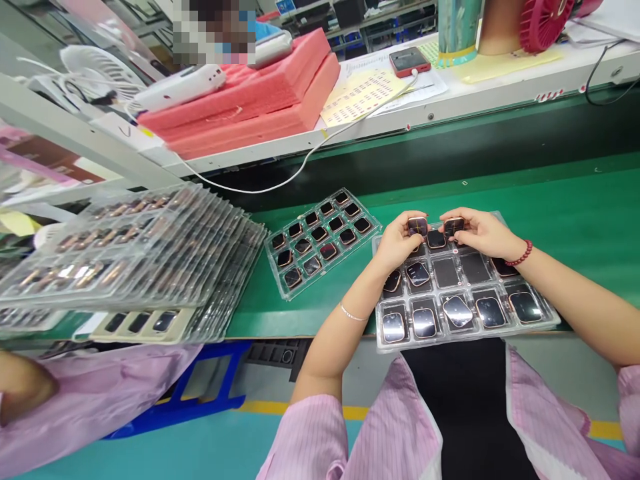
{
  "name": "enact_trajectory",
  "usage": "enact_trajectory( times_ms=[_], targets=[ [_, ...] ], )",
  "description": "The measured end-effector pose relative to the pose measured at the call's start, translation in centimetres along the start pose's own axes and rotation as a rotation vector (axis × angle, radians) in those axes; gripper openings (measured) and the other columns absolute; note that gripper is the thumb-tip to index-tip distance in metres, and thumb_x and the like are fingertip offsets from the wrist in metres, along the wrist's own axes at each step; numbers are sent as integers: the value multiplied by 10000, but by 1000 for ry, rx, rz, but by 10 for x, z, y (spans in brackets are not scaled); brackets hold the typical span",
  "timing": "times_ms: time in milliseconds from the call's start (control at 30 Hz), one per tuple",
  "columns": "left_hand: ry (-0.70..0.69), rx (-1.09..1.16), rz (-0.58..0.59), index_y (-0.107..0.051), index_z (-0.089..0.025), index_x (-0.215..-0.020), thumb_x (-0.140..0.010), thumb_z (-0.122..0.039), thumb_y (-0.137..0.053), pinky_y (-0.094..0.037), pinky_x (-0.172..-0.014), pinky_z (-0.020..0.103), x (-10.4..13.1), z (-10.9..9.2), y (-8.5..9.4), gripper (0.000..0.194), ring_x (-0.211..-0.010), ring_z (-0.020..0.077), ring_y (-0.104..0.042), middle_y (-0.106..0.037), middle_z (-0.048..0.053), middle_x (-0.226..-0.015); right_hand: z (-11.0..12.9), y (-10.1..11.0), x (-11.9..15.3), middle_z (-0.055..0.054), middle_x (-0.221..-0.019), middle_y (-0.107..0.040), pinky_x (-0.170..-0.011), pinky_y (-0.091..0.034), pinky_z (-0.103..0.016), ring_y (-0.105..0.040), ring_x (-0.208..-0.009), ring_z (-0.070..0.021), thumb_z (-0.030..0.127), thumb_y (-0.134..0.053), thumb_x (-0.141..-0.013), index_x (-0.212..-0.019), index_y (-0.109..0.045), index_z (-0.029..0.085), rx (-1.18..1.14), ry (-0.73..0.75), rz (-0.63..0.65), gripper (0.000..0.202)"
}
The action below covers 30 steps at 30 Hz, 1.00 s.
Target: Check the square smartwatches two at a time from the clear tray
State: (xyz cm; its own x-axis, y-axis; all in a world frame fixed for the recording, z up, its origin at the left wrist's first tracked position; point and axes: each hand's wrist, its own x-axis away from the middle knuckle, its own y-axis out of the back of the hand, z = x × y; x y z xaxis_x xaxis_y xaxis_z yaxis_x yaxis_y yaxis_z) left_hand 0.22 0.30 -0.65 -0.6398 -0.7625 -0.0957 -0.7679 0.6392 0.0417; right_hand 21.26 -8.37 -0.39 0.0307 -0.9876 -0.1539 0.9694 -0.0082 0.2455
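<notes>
A clear plastic tray (450, 340) lies at the bench's front edge, holding several square dark-faced watch pieces. Above its back left part, my left hand (395, 243) grips one watch piece (417, 227) between thumb and fingers. Another watch piece (453, 227) is pinched in my right hand (483, 233), over the back row. Between the two hands a further piece (436, 239) sits in the tray. Two pockets in the middle row, one of them here (446, 273), hold no piece. The hands partly hide the back row.
A second tray of watch pieces (320, 233) lies left on the green bench. Beyond it rises a tall stack of filled trays (150, 247). Red foam (300, 87), a phone (410, 61) and a hanging white cable (300, 170) are on the shelf. Another person's arm (25, 387) shows lower left.
</notes>
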Motion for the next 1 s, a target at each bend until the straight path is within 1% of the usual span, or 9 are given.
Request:
enact_trajectory(
  times_ms=[100,167,300,367,433,533,600,767,1000],
  targets=[
    [-12,-10,17,-602,-180,-1125,-674,-109,-641,-526,-814,271,-1,2,0,459,-970,178,-692,-727,50,-999,0,0,0,-76,-1069,-761,-740,-629,-392,-733,-795,-210,216,-654,-784,-1137,-673,220,-21,-40,6,354],
    [-23,-12,22,-604,-180,-1133,-694,-135,-660,-530,-820,275,-1,2,1,445,-962,177,-694,-730,54,-1000,-1,0,0,-80,-1091,-759,-802,-628,-412,-741,-878,-234,207,-674,-767,-1149,-668,220,-15,-28,0,383],
    [14,-1,22,-609,-166,-1123,-754,-236,-683,-523,-687,258,-1,2,2,382,-735,131,-662,-733,61,-942,0,0,1,-106,-1194,-733,-905,-608,-457,-702,-1105,-293,227,-709,-746,-1199,-654,213,25,18,21,456],
    [45,4,17,-609,-161,-1131,-754,-242,-676,-489,-603,240,-1,1,2,391,-652,111,-627,-734,64,-933,0,0,1,-114,-1217,-724,-874,-618,-448,-698,-1111,-296,241,-710,-753,-1204,-654,209,30,24,33,456],
    [58,7,12,-603,-166,-1158,-723,-204,-666,-464,-572,224,-1,1,2,441,-658,110,-626,-736,64,-953,0,0,1,-107,-1189,-733,-824,-630,-425,-722,-1024,-271,240,-699,-769,-1185,-662,210,20,15,26,418],
    [46,3,33,-595,-179,-1193,-679,-161,-652,-485,-618,227,0,0,1,517,-752,130,-657,-736,62,-998,-1,0,0,-77,-1038,-761,-740,-636,-389,-738,-813,-213,226,-658,-814,-1145,-671,215,-17,-46,5,331],
    [27,-6,45,-595,-180,-1194,-686,-164,-656,-513,-677,243,0,0,0,512,-808,143,-670,-737,65,-1014,-2,0,-1,-65,-987,-760,-720,-634,-379,-736,-763,-200,209,-651,-817,-1135,-672,218,-40,-69,-3,319],
    [6,-11,44,-625,-167,-1077,-726,-184,-633,-545,-743,277,0,1,1,352,-799,147,-671,-731,55,-938,-2,0,-1,-74,-1056,-754,-794,-628,-415,-740,-853,-232,182,-675,-743,-1139,-669,217,-20,-28,10,397],
    [-49,4,49,-621,-183,-1082,-638,-96,-578,-550,-859,299,-1,5,0,454,-1004,189,-680,-713,64,-1053,1,-1,0,-86,-1179,-737,-932,-589,-459,-720,-1001,-261,132,-609,-697,-1147,-667,224,11,19,12,463]
  ],
)
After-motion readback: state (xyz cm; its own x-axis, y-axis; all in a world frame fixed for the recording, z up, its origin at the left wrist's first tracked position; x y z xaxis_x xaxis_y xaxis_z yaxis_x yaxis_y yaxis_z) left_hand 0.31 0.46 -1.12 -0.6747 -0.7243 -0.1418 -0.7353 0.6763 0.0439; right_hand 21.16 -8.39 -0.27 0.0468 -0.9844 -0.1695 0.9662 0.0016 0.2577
